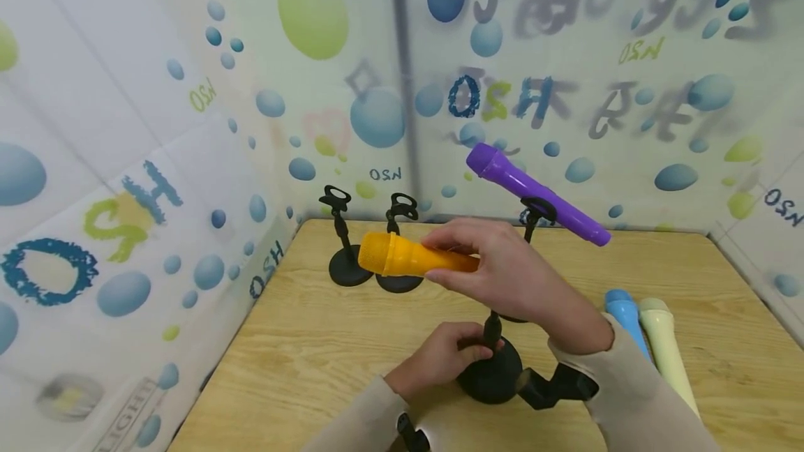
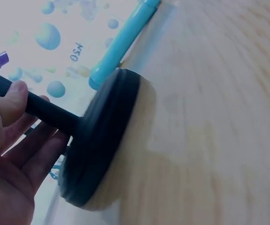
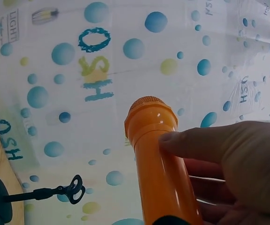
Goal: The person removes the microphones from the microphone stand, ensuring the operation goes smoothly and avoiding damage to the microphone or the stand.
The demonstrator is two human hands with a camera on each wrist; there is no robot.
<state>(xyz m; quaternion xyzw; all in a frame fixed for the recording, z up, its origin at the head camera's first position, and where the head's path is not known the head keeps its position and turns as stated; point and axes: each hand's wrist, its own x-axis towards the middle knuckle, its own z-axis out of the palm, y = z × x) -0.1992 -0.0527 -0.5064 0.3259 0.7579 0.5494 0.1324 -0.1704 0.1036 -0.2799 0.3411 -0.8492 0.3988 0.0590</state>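
My right hand [image 1: 502,264] grips an orange toy microphone [image 1: 408,257], thumb on one side and fingers on the other, its head pointing left. At the bottom of the right wrist view, a dark edge overlaps the orange microphone [image 3: 160,178]. Below, my left hand [image 1: 440,358] holds the stem [image 1: 493,332] of a black microphone stand close above its round base [image 1: 490,375]. The left wrist view shows the thumb and fingers around that stem [image 2: 50,112]; the base [image 2: 102,140] looks tilted there. The stand's top is hidden behind my right hand in the head view.
Behind my right hand, a purple microphone [image 1: 534,190] lies in the clip of another stand. Two stands with bare clips, one left [image 1: 348,267] and one beside it [image 1: 402,281], stand at the back. Blue [image 1: 627,319] and cream [image 1: 666,347] microphones lie at the right on the wooden table [image 1: 283,368].
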